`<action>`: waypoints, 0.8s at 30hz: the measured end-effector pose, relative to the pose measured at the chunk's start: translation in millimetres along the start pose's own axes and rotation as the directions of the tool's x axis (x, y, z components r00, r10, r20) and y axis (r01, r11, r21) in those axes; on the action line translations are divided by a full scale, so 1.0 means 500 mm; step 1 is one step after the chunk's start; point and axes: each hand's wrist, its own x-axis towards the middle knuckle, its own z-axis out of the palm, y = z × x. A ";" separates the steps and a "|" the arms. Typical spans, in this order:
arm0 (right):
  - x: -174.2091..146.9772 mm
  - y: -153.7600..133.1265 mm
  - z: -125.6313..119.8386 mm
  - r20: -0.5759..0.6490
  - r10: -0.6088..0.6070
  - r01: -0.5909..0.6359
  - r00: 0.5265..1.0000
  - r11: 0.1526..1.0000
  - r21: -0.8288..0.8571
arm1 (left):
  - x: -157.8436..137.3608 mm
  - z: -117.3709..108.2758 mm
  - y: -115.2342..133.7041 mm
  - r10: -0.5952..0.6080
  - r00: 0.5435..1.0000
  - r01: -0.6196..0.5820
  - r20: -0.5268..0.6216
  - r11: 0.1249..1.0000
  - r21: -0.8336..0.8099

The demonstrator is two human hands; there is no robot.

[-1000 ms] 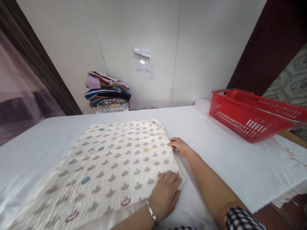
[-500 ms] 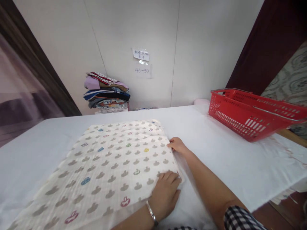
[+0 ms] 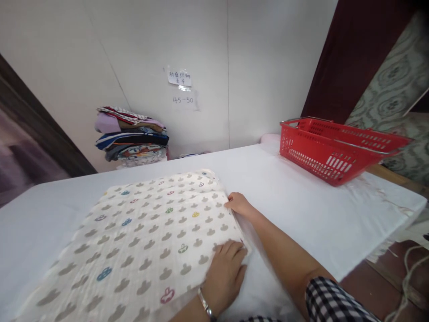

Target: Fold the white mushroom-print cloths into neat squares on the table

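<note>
A cream muslin cloth with grey and coloured mushroom prints (image 3: 144, 241) lies folded across the left and middle of the white-covered table. My left hand (image 3: 225, 276), with a silver bracelet at the wrist, rests palm down on the cloth near its front right corner, fingers stretched over the fabric. Farther back, my right hand (image 3: 239, 205) pinches the right edge of the cloth between thumb and fingers. Its fingertips are partly hidden at the fold.
A red plastic basket (image 3: 318, 156) with metal handles stands at the right on the table (image 3: 284, 201). Behind the table's back edge rises a pile of folded clothes (image 3: 134, 136). Handwritten paper notes (image 3: 182, 99) are stuck on the wall. Stringy cords (image 3: 407, 281) hang at the lower right.
The camera view has turned slightly to the right, so everything sits farther left. Both hands keep their places on the cloth, which looks almost unchanged.
</note>
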 end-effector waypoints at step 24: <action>-0.022 -0.021 -0.004 0.124 0.085 -0.120 0.989 0.942 0.312 | 0.001 0.002 -0.005 0.004 1.000 -0.003 -0.020 1.000 0.017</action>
